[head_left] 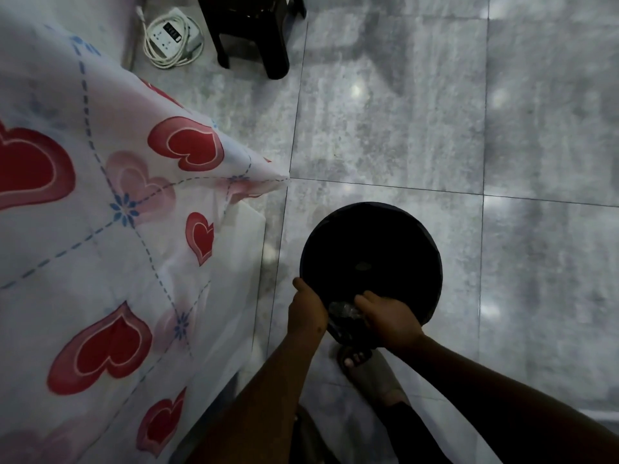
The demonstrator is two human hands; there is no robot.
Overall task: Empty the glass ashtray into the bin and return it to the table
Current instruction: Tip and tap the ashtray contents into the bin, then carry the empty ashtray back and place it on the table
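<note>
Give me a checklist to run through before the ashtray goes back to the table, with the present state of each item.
1. Ashtray over the bin's mouth: ok, it sits inside the near rim.
2. Right hand has a grip on the ashtray: ok, its fingers close over it.
3. Left hand steadies the bin: ok, it rests on the near left rim.
4. Ashtray fully emptied: cannot tell, the glass and the bin's inside are too dark.
5. Table within reach for the return: ok, its heart-print cloth lies just left of the bin.
6. Foot clear of the bin: not ok, the toes sit right at its near edge.
</note>
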